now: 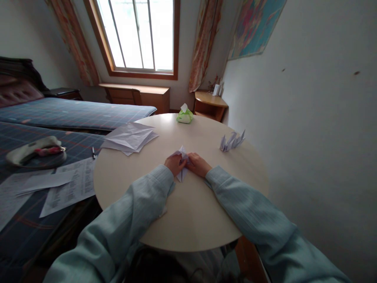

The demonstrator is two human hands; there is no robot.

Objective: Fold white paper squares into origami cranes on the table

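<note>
Folded paper [182,163] at desk [194,212] centre, pinned flat under both hands: left hand [175,163], right hand [198,165], fingers pressing it. Judged light, thin, tear-prone; I'd pinch along creased edges.

folded paper [182,163] mostly hidden under both hands, its shape perhaps a crane

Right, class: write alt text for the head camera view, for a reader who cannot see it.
Two hands in pale blue sleeves, left hand and right hand, press a small folded white paper piece on a round beige table. Loose white sheets, finished white paper figures and a green tissue pack lie farther away.
</note>
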